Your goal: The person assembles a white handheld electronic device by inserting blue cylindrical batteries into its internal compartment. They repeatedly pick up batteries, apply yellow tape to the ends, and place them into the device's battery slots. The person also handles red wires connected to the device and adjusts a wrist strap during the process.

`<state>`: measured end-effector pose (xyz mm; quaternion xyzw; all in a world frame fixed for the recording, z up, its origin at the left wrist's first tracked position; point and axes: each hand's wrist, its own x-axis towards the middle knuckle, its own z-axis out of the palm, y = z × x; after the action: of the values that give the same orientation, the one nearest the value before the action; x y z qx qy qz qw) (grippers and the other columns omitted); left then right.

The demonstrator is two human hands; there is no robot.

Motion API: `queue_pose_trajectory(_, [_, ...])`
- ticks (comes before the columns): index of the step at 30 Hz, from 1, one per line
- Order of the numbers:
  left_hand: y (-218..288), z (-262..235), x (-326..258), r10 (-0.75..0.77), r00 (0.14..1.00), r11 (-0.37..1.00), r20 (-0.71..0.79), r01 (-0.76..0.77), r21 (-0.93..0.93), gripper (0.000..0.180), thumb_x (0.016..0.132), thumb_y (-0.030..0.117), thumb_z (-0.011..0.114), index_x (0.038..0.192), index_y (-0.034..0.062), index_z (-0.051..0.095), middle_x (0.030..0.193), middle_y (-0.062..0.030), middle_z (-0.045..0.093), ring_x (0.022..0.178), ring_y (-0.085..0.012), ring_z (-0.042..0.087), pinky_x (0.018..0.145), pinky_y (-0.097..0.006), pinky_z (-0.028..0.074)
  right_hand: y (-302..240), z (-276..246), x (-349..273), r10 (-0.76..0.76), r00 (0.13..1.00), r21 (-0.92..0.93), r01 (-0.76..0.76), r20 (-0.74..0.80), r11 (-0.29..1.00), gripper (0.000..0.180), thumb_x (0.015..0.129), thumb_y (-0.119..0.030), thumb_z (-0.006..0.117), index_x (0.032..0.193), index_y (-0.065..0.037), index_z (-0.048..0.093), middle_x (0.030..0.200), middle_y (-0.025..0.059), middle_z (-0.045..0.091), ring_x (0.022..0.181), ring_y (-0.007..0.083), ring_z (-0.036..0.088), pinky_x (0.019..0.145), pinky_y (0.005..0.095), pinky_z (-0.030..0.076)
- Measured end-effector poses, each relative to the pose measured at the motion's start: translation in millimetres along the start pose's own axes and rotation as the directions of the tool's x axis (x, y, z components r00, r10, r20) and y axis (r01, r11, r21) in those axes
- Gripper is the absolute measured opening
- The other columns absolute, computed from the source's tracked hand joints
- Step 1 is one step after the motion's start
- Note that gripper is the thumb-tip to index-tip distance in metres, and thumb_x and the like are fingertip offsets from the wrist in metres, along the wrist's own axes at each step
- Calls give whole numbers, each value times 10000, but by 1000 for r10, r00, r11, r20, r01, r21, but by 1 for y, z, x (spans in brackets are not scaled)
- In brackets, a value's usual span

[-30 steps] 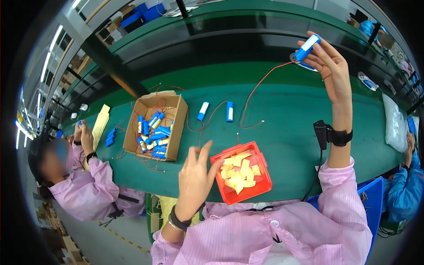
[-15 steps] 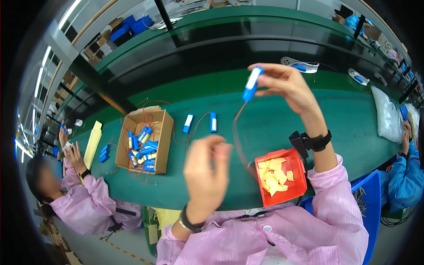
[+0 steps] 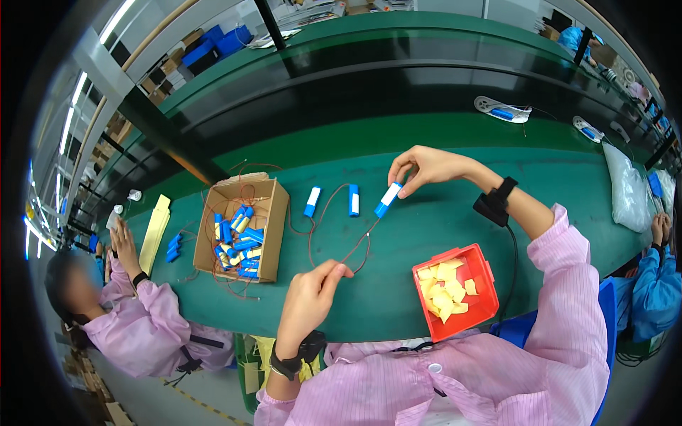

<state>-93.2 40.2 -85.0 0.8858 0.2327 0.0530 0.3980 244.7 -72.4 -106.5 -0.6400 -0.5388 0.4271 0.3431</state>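
Observation:
Between the thumb and fingers of my right hand (image 3: 428, 169) is a blue cylindrical battery (image 3: 388, 199) with a white label, tilted just over the green table. A thin red wire (image 3: 369, 240) loops from its lower end toward me. My left hand (image 3: 309, 298) is closed, thumb against forefinger, on that wire. Left of the held battery lie two more labelled blue batteries, one upright in line (image 3: 354, 200) and one slightly slanted (image 3: 312, 201). Close to my right forearm, a red plastic bin (image 3: 486, 302) contains yellow paper pieces (image 3: 444, 291).
A cardboard box (image 3: 275, 245) of wired batteries stands to the left. Beyond it are yellow strips (image 3: 154, 234) and a co-worker in pink (image 3: 138, 323). White shoe-shaped trays (image 3: 497, 106) sit on the far ledge. A clear plastic bag (image 3: 626, 188) rests at the right.
My right hand has brought the battery down and toward the left, close to the table. My left hand, blurred before, now pinches the wire. The view has shifted slightly.

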Motion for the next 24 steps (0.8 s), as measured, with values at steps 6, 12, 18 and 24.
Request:
queue_pose_trajectory(6, [-29,11,-10,103,994,966,-38,-91,243,277,984,249,573,847,23,655,604,-137,571,539,-337,536,529,-416,406,29,7,46,-184,983,-242,182,13,953,306,726,-98,843,1015,-55,749,924,45,716,815,119,592,727,261,478])
queue_pose_trajectory(12, [-26,-1,-21,218,976,903,-18,-195,383,319,893,327,698,921,13,651,866,-108,633,875,-305,600,753,-422,468,36,8,53,-137,991,-197,136,12,971,536,694,-83,852,1206,-85,696,898,5,635,756,107,501,711,250,470])
queue_pose_trajectory(18, [-31,-102,4,-57,996,998,-75,56,-18,268,902,225,685,1108,54,689,1128,-114,669,1082,-293,604,893,-346,471,20,-1,23,-40,997,-257,20,-73,966,649,741,-129,828,1352,-125,612,1074,43,649,887,117,565,770,256,490])
queue_pose_trajectory(24, [-117,-142,63,299,950,730,84,-285,621,262,804,104,736,1057,75,671,1037,-117,652,1028,-334,591,876,-391,474,-6,-13,-3,-55,984,-193,22,-167,981,537,843,-181,754,1357,-126,607,1134,66,669,1011,135,609,825,283,514])
